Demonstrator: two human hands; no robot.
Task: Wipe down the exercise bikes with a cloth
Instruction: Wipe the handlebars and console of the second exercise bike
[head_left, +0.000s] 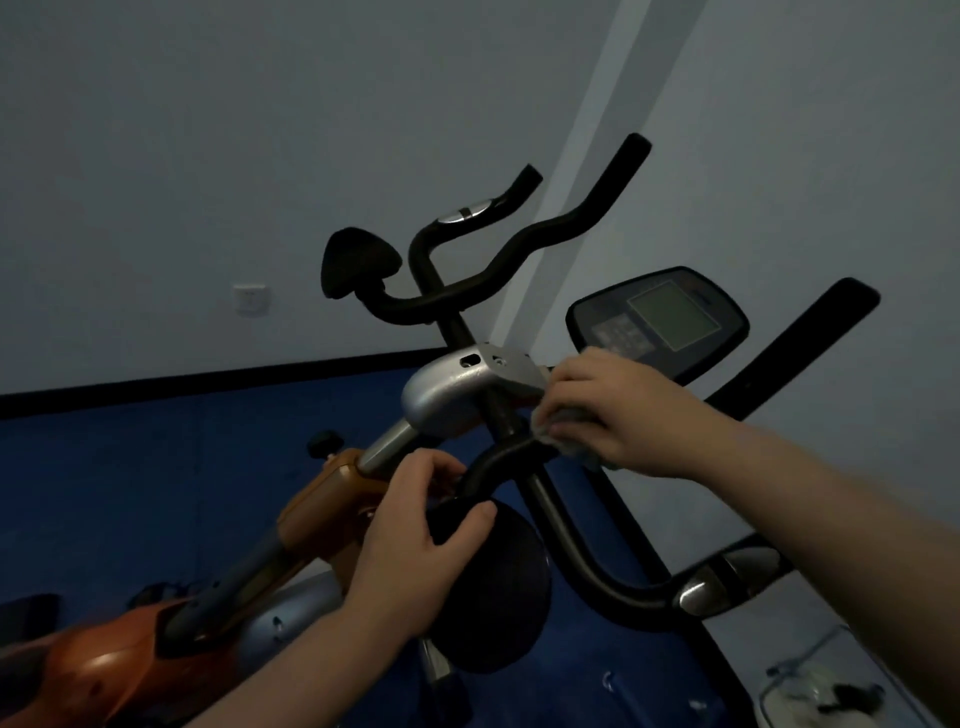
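1 tilted head view, close above handlebars (519, 457), facing the wall (208, 130).

A white wall socket (251, 300) sits on the grey wall (208, 156), well up and left of the hands. Blue flooring (130, 493) spreads below them, edged by a black skirting strip (208, 382). Low and right of the hands stands a clear container (821, 686), possibly holding dark scraps.

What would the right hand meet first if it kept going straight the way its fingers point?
Probably the silver housing of the bike: the right hand, holding the cloth on the black handlebar, points left toward it. Depth is unclear.
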